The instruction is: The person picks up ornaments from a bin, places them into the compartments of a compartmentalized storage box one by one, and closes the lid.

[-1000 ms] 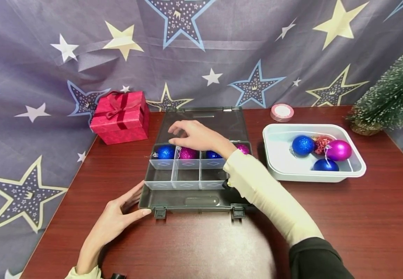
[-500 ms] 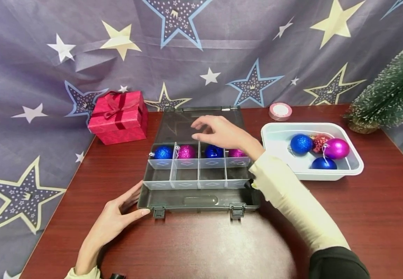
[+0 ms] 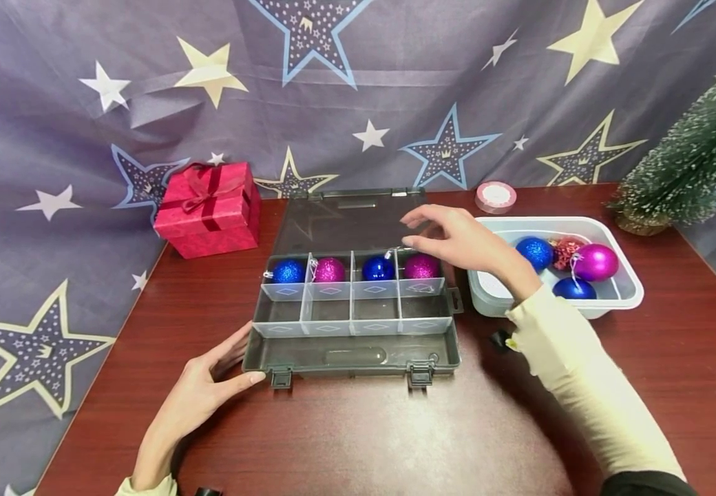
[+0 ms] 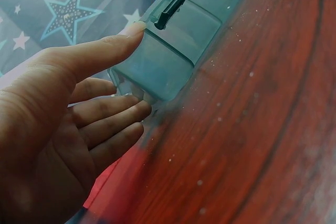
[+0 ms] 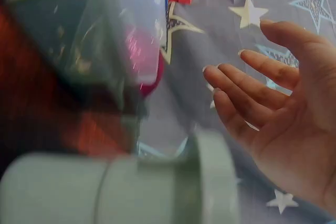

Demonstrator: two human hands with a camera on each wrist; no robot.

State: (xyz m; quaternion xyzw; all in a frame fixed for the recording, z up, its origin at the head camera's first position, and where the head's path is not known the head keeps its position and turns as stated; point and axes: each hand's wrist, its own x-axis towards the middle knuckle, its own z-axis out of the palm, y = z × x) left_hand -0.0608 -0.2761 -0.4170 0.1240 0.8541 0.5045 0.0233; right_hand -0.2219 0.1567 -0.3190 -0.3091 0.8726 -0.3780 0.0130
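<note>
A dark translucent compartment box [image 3: 358, 358] lies with its lid folded back. Its rear row holds a glittery blue bauble [image 3: 288, 271], a glittery pink bauble [image 3: 330, 271], a shiny blue bauble [image 3: 378, 269] and another glittery pink bauble [image 3: 422, 266], one per compartment. The compartments in front of them are bare. My left hand [image 3: 193, 393] rests against the box's front left corner, thumb at the front edge and fingers extended along the side. Above the box's right rear corner hovers my right hand [image 3: 463, 238], empty, its fingers loosely bent, as the right wrist view [image 5: 294, 98] confirms.
A white tub [image 3: 630, 303] to the right holds a glittery blue bauble [image 3: 534, 253], a red ornament [image 3: 565, 253], a magenta bauble [image 3: 597, 262] and a blue bauble [image 3: 575, 289]. Behind stand a tape roll [image 3: 496, 197], a small frosted tree [image 3: 686, 165] and a red gift box [image 3: 209, 210].
My empty right hand has moved rightward across the box, from above the left compartments towards the white tub, uncovering the rear row of baubles. The left hand has stayed at the corner.
</note>
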